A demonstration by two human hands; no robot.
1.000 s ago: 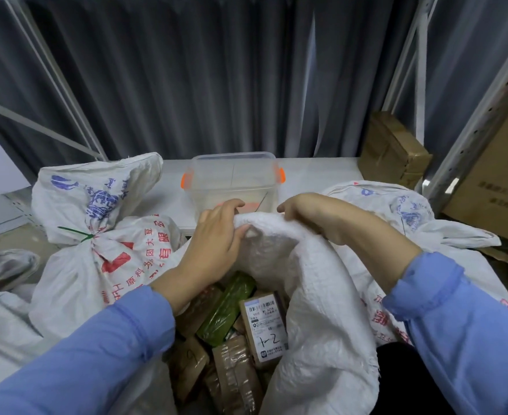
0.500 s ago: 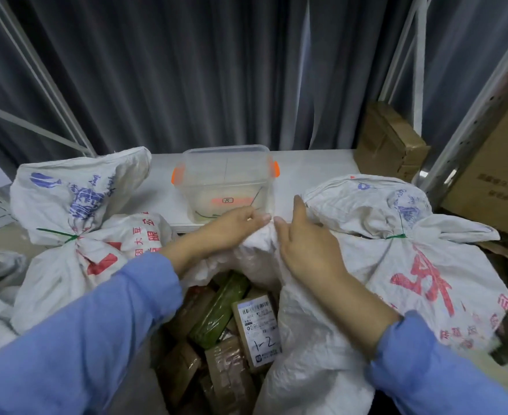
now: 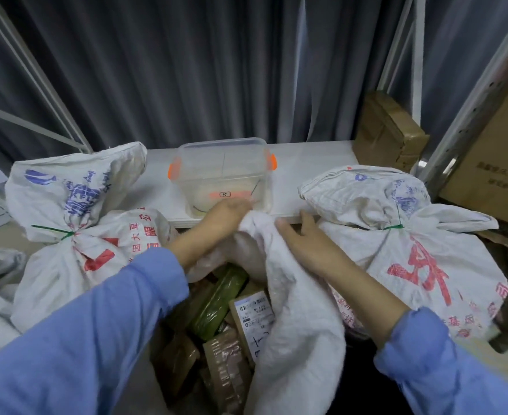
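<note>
The white woven plastic sack [image 3: 294, 339] stands upright between 2 tied printed sacks [image 3: 67, 235], mouth facing up. The mouth gapes, and wrapped parcels [image 3: 217, 301] show inside. Gathering seems barely begun; tying remains. The left hand [image 3: 228, 215] pinches the far rim, and the right hand [image 3: 303, 247] rests there, fingers fairly straight.

Parcel storeroom: tied sacks [image 3: 76, 223], racking [image 3: 474, 106], cartons [image 3: 387, 130].
</note>
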